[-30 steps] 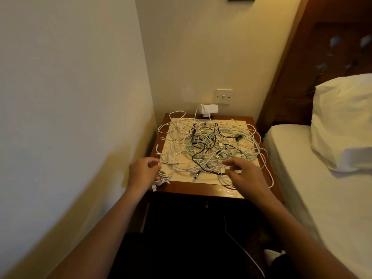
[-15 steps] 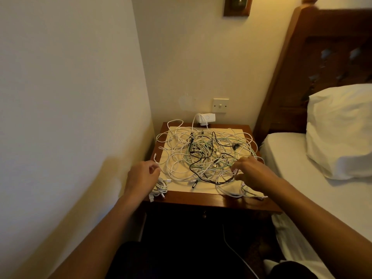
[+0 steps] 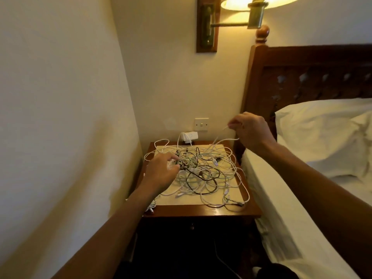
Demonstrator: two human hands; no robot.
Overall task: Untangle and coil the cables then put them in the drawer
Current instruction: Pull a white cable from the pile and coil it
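Note:
A tangled heap of white cables and a black cable (image 3: 201, 174) covers the top of the wooden nightstand (image 3: 201, 210). My right hand (image 3: 249, 130) is raised above the nightstand's back right corner and pinches the end of a white cable (image 3: 222, 132) that runs down into the heap. My left hand (image 3: 161, 171) rests on the heap's left side, fingers spread and pressing the cables. A small bundle of white cable (image 3: 151, 207) lies at the front left corner. The drawer knob (image 3: 192, 226) shows on the dark front below.
A white charger (image 3: 190, 136) is plugged in below a wall switch (image 3: 201, 124). The wall runs close on the left; the bed (image 3: 281, 198) with a pillow (image 3: 326, 137) and wooden headboard stands on the right. A wall lamp (image 3: 241, 9) hangs above. A white cord trails to the floor.
My right hand rose from the heap's front right, pulling a white cable end up and back. My left hand moved from the front left corner onto the heap. The view tilted up.

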